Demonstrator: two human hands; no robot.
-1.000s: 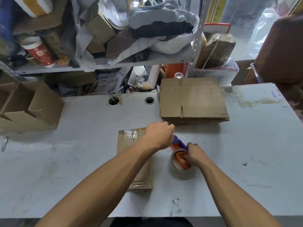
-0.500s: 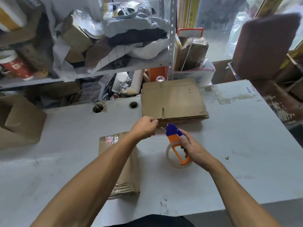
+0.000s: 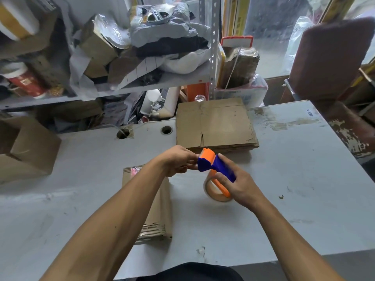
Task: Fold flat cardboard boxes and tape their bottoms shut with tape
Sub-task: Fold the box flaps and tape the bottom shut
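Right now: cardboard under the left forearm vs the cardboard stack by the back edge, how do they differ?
The near cardboard lies lengthwise away from the person, partly hidden by the left forearm; the far stack lies broadside and fully in view. The near cardboard has shiny tape at its far end; the far stack shows no tape. The near cardboard's visible face looks narrower than the far stack's. Both are brown, flat, layered at the edge, and rest on the grey table.

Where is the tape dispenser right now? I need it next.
In the head view, the tape dispenser is held above the table centre in the right hand, just right of the left hand.
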